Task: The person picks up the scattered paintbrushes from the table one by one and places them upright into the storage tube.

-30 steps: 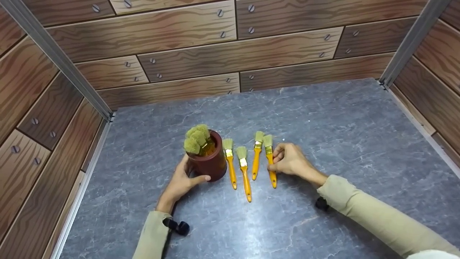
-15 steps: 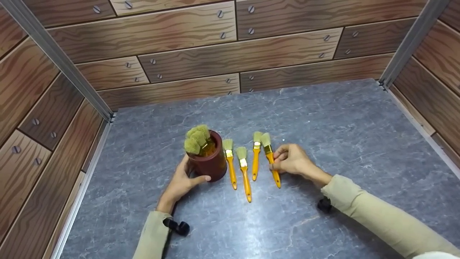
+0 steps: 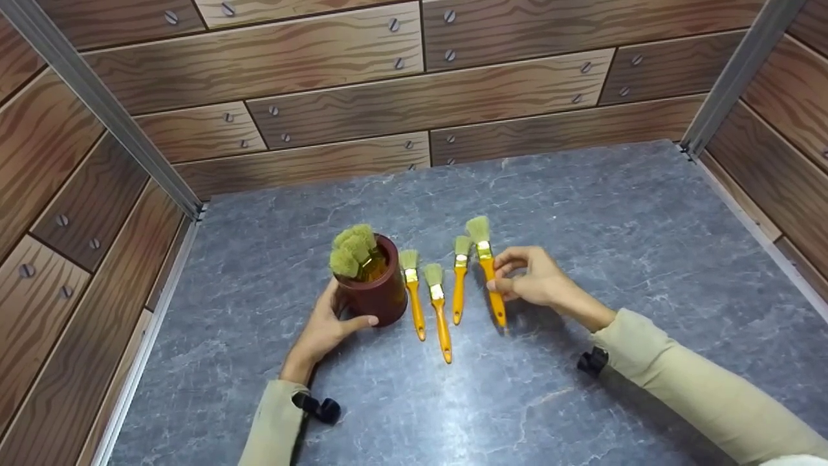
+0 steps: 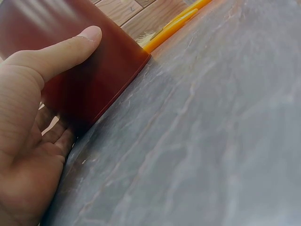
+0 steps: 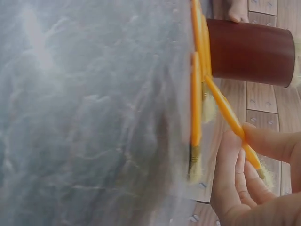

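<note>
My left hand (image 3: 325,327) grips a dark red-brown cylindrical cup (image 3: 381,301) low on its side, thumb across the front. Upright on the table, the cup holds several paintbrushes (image 3: 354,249), bristles up, leaning left. Between finger and thumb, my right hand (image 3: 533,278) pinches the orange handle of a paintbrush (image 3: 488,268), bristles pointing away. In the right wrist view this held paintbrush (image 5: 228,110) slants up off the table, bristle end higher. Three more paintbrushes lie between the hands: one beside the cup (image 3: 414,294), one nearer me (image 3: 440,314), one beside the held brush (image 3: 460,278).
The grey marbled table (image 3: 582,213) is bounded at the back by a wood-plank patterned wall (image 3: 362,84). Similar side walls and metal corner posts (image 3: 103,103) stand left and right. Black wrist cameras (image 3: 317,408) are strapped at both sleeves.
My right hand has tilted the rightmost paintbrush and raised its bristle end off the table, moving slightly right and away. The left hand and the cup have stayed in place.
</note>
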`<state>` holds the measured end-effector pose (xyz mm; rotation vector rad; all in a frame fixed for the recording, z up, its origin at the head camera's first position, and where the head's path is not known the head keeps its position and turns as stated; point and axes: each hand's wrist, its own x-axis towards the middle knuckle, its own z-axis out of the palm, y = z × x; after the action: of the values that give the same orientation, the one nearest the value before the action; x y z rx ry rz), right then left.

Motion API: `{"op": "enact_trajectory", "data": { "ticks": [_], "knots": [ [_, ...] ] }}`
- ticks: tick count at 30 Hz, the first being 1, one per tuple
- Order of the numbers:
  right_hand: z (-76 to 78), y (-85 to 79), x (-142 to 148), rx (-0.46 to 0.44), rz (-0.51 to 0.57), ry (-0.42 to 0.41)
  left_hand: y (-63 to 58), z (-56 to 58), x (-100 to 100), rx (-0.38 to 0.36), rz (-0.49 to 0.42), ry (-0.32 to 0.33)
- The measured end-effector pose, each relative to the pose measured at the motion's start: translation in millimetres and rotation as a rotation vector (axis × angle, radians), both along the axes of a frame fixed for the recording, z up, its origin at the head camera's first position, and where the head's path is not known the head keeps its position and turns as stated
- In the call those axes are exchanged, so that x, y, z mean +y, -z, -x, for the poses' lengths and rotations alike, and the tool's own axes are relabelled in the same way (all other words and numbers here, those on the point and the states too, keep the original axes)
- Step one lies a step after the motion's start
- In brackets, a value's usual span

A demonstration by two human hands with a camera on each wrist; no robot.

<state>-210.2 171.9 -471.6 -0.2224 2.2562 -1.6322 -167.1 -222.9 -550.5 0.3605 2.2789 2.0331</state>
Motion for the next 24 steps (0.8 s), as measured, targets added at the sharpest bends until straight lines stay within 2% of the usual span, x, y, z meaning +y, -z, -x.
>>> {"op": "enact_trajectory", "data": {
  "ticks": [8, 13, 19, 24],
  "knots": [
    [-0.1, -14.0, -9, 0.060, 0.049, -0.062, -0.2, -0.2, 1, -0.004, -0.018, 0.003],
    [1.1, -26.0, -19, 0.130, 0.064, -0.099, -0.5, 1.3, 1, -0.002, -0.025, 0.012],
    [1.0, -37.8, -34, 0.185, 0.092, -0.145, -0.6, 2.0, 0, 0.014, -0.001, 0.015],
    [-0.4, -48.2, -49, 0.317, 0.055, -0.158, 0.0, 0.4, -1, 0.016, 0.002, 0.013]
  ]
}}
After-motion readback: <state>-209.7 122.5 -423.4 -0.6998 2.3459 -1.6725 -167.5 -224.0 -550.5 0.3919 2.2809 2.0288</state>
